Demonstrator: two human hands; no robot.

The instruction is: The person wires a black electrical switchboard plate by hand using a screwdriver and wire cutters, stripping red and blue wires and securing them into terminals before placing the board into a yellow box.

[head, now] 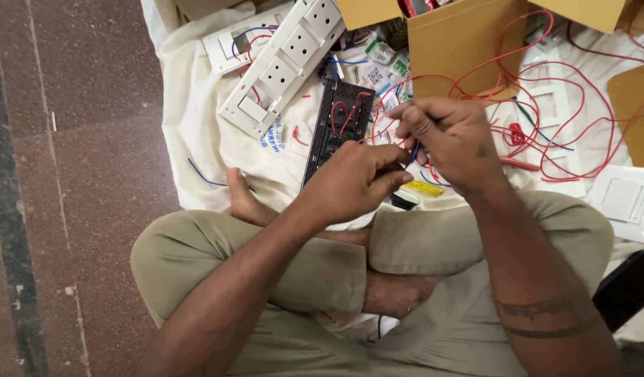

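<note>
A person sits cross-legged on the floor, both hands raised over a white cloth [196, 119] strewn with parts. The left hand [353, 183] is closed narrow, fingertips pinched on a blue wire [414, 152] — the right hand [451, 139] pinches the same wire from above, fingers curled tight. Just beyond the hands lies a black switch frame [339, 126] with red wires looped in it; a white socket strip [283, 59] lies farther left. A yellow screwdriver [425, 188] rests under the hands, and loose red wire [566, 105] sprawls beside a cardboard box [461, 49].
</note>
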